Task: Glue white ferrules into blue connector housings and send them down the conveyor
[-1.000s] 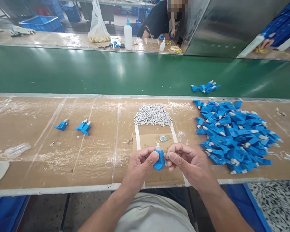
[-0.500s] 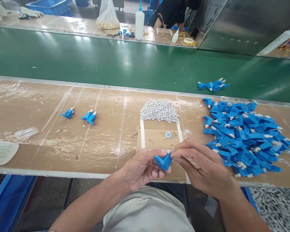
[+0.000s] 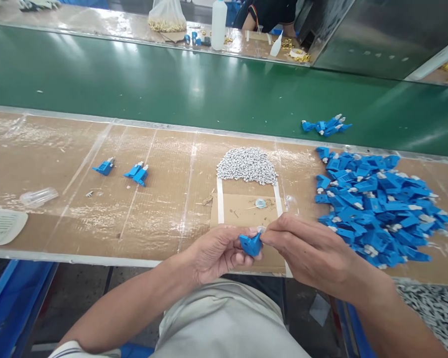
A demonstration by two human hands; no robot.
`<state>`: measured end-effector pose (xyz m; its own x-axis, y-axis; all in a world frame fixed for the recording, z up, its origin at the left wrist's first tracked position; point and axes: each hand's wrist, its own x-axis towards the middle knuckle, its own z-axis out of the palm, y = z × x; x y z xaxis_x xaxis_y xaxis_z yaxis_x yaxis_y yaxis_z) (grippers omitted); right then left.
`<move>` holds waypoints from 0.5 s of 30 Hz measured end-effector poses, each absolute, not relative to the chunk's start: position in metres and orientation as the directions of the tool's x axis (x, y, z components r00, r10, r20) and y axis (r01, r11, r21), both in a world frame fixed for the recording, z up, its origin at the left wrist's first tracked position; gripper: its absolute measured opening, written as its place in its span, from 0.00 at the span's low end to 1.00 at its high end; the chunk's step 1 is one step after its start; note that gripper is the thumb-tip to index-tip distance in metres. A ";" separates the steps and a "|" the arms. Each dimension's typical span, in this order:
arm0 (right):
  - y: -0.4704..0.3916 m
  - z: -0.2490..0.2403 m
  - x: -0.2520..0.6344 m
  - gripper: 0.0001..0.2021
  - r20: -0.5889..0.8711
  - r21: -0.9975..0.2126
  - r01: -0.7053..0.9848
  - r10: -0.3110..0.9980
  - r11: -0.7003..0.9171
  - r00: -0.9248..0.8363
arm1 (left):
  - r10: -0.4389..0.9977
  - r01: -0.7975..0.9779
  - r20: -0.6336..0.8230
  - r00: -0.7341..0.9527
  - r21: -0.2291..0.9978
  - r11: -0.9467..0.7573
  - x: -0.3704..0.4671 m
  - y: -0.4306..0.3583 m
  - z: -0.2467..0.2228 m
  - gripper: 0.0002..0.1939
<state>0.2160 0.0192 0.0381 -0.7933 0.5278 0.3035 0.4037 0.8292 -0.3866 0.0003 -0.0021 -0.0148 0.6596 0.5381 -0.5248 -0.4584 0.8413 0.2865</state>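
My left hand (image 3: 220, 252) is closed around a blue plastic part (image 3: 251, 244) with a pale tip at its top, held over the table's front edge. At that part's right side, the thumb and fingers of my right hand (image 3: 309, 248) are pinched together; whatever they grip is hidden. Just beyond my hands lies a cardboard sheet (image 3: 242, 214) with a small light-blue blob (image 3: 260, 203) and a thin stick on it. A heap of small grey-white pieces (image 3: 247, 165) sits farther back. To the right spreads a large pile of blue parts with white tips (image 3: 377, 204).
Two small groups of blue parts (image 3: 136, 173) lie on the left, near a clear plastic piece (image 3: 39, 197). A green conveyor belt (image 3: 153, 84) crosses behind, carrying a blue cluster (image 3: 326, 125). A white bottle (image 3: 219, 25) and a co-worker's arm (image 3: 249, 22) are at the far side.
My right fingers have drawn closer together against the blue part, and my right forearm has swung outward. The view has tilted slightly downward.
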 end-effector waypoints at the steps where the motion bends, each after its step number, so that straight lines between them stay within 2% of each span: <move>1: 0.019 0.035 0.217 0.11 0.326 -0.467 0.403 0.577 0.787 -0.749 | 0.566 -0.466 -0.513 0.645 0.323 0.824 0.000 -0.003 -0.014 0.09; 3: 0.015 0.026 0.218 0.09 0.345 -0.679 0.397 0.746 0.617 -0.570 | 0.637 -0.486 -0.475 0.607 0.412 0.771 -0.001 -0.004 -0.009 0.11; 4: 0.012 0.020 0.218 0.09 0.297 -0.798 0.360 0.835 0.484 -0.463 | 0.671 -0.498 -0.452 0.587 0.452 0.740 0.000 -0.004 -0.007 0.12; 6: 0.006 0.006 0.215 0.11 0.096 -0.967 0.191 0.936 0.168 -0.338 | 0.728 -0.524 -0.410 0.549 0.510 0.682 0.001 -0.005 -0.003 0.13; 8: 0.000 -0.008 0.209 0.15 -0.106 -0.993 -0.013 0.919 -0.120 -0.381 | 0.758 -0.539 -0.387 0.524 0.538 0.648 0.004 -0.006 0.000 0.14; 10: -0.004 -0.016 0.202 0.18 -0.195 -0.948 -0.148 0.882 -0.282 -0.428 | 0.772 -0.539 -0.378 0.511 0.558 0.631 0.007 -0.006 0.001 0.15; 15: -0.007 -0.017 0.188 0.16 -0.216 -0.884 -0.323 0.909 -0.337 -0.356 | 0.815 -0.530 -0.332 0.475 0.631 0.566 0.011 -0.007 0.003 0.15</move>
<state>0.1879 -0.0074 -0.0166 -0.3564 0.9089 -0.2163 -0.3227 -0.3370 -0.8845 0.0115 -0.0068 0.0026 0.4748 0.8150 -0.3321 -0.5301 0.5660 0.6314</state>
